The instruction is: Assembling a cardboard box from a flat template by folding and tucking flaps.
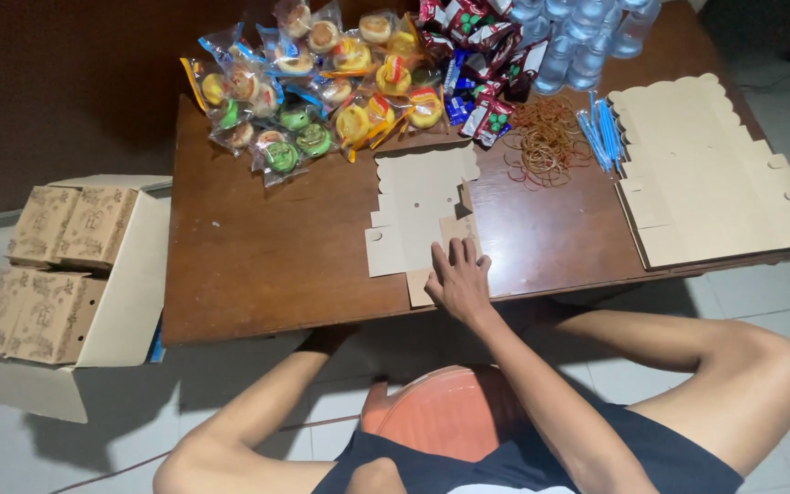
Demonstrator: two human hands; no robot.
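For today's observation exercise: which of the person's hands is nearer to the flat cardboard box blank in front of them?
Right. The right hand rests on the flat cardboard box blank at its near edge; the left hand is hidden below the table edge.

Matt cardboard on a polished dark wooden table

The flat box blank (418, 206) under the right hand (459, 279) is matt tan cardboard, as is the stack of blanks (715, 174); the table (267, 256) is reddish-brown wood with a soft sheen. Snack wrappers (313, 87) are glossy clear plastic, the bottles (578, 37) clear plastic too. The rubber bands (546, 142) look dull, possibly slightly tacky.
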